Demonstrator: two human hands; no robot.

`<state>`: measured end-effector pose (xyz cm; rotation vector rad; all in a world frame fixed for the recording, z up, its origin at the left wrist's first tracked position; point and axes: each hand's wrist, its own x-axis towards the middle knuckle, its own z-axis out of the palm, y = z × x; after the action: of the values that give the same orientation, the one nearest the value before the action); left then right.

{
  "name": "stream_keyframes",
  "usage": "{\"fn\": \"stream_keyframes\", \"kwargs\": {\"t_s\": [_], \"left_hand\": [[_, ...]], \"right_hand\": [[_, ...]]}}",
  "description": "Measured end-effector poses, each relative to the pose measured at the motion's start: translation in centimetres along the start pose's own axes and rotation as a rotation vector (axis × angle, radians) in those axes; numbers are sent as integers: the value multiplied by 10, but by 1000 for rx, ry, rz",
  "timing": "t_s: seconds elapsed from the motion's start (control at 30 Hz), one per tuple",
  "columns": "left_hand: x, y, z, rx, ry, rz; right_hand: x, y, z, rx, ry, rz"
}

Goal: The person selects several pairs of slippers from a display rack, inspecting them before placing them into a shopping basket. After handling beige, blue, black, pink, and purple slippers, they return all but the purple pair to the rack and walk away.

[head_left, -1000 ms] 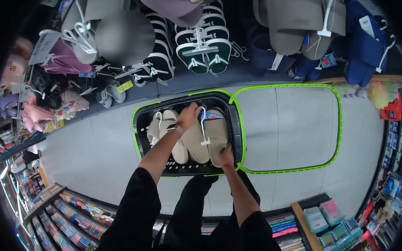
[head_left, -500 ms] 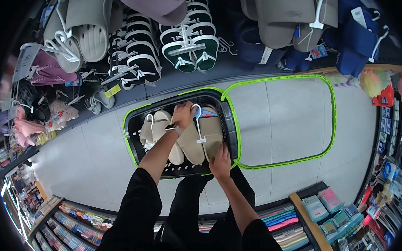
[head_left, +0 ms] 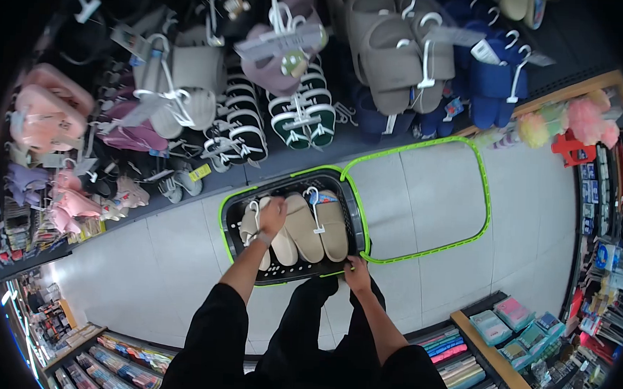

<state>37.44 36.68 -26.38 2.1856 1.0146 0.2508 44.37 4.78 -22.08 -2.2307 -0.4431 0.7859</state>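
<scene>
Beige slippers [head_left: 304, 233] lie side by side in a black shopping basket [head_left: 357, 209] with green edging. White hangers are attached to them. My left hand [head_left: 273, 217] is over the slippers on the left side, its fingers bent down and closed on one of them; the fingertips are partly hidden. At the basket's near right corner, my right hand [head_left: 357, 275] has its fingers curled on the rim. A green handle loop [head_left: 489, 204] lies folded out to the right of the basket.
Racks of hanging footwear line the far side, with grey slides [head_left: 392, 61], blue slides [head_left: 496, 91] and striped sandals [head_left: 241, 124]. Shelves of packets [head_left: 513, 312] stand nearby at the right. Pale floor tiles [head_left: 419, 288] surround the basket.
My left hand has come down and left from the basket's far side onto the left slippers. My right hand has moved off the right slipper to the basket's near corner. The view has shifted.
</scene>
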Motion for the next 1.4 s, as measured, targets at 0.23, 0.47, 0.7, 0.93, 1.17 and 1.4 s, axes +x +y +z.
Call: {"fn": "stream_keyframes", "kwargs": {"t_s": [0.23, 0.47, 0.7, 0.93, 1.17, 1.4], "left_hand": [[-183, -3, -133, 229, -191, -475], [-338, -18, -186, 732, -794, 112], [-362, 31, -137, 660, -581, 202], [-292, 161, -61, -222, -211, -460], [-327, 228, -33, -315, -13, -560], [-433, 179, -21, -170, -95, -958]], "right_hand": [[-78, 68, -94, -191, -24, 340], [-129, 114, -163, -70, 95, 473], [-95, 138, -210, -14, 5, 525], [-18, 81, -282, -105, 21, 151], [31, 123, -314, -25, -287, 231], [16, 73, -335, 29, -513, 464]]}}
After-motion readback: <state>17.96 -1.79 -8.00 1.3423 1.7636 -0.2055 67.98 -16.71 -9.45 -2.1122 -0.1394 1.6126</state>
